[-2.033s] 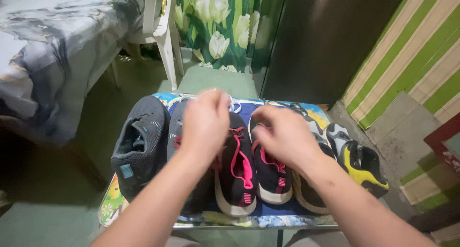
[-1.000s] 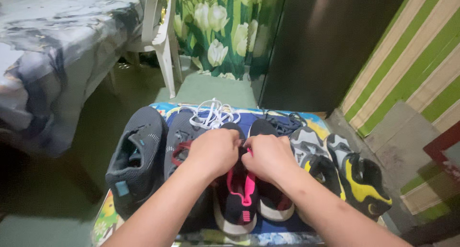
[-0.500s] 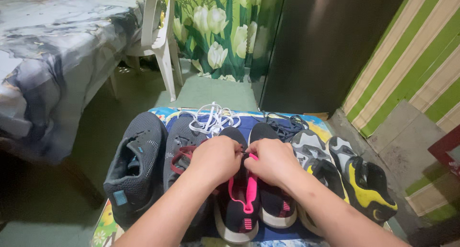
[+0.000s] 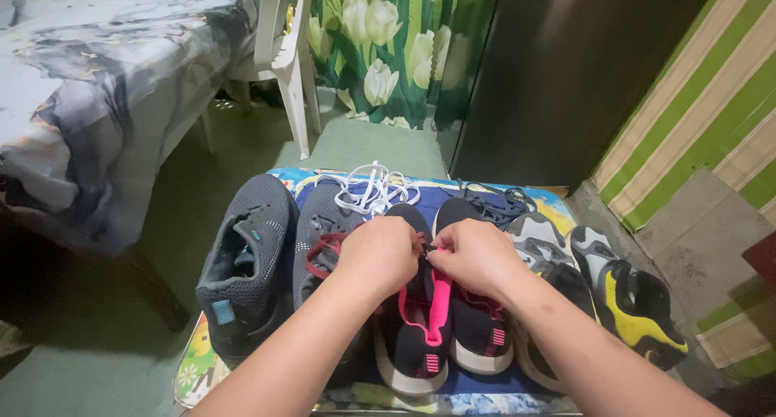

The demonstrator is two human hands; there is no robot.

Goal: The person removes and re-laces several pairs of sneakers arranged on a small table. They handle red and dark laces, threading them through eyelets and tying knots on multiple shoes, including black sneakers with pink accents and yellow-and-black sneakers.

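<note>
Head view: the left hand point(image 4: 380, 254) and the right hand point(image 4: 477, 255) are brought together over the forepart of a black shoe with a pink tongue point(image 4: 420, 328), which stands in the middle of a row of shoes on a low counter point(image 4: 190, 364) covered with a colourful printed sheet. The grip of each hand is pressed together, and a small dark lace end point(image 4: 427, 248) appears to be pinched between the two sets of fingertips; the fingertips are largely hidden by the knuckles, so exactly what is held cannot be told for certain. The toe and lace area of the shoe are covered by both hands, and only its pink tongue and white sole are seen below them.

Just to the right, touching it, its matching black shoe point(image 4: 477, 336) is set. To the left a grey knit shoe with a red lace point(image 4: 319, 239) is partly hidden by the left forearm, and a second grey knit shoe point(image 4: 246, 267) lies at the counter's left edge. On the right two grey, black and yellow shoes point(image 4: 638, 308) are placed. Behind the row a loose white lace point(image 4: 373, 187) and a dark lace point(image 4: 497, 199) are heaped. Beyond the counter a white plastic chair point(image 4: 287, 53), a tulip-patterned curtain point(image 4: 388, 45) and a marbled cloth point(image 4: 97, 86) over a table are seen.
</note>
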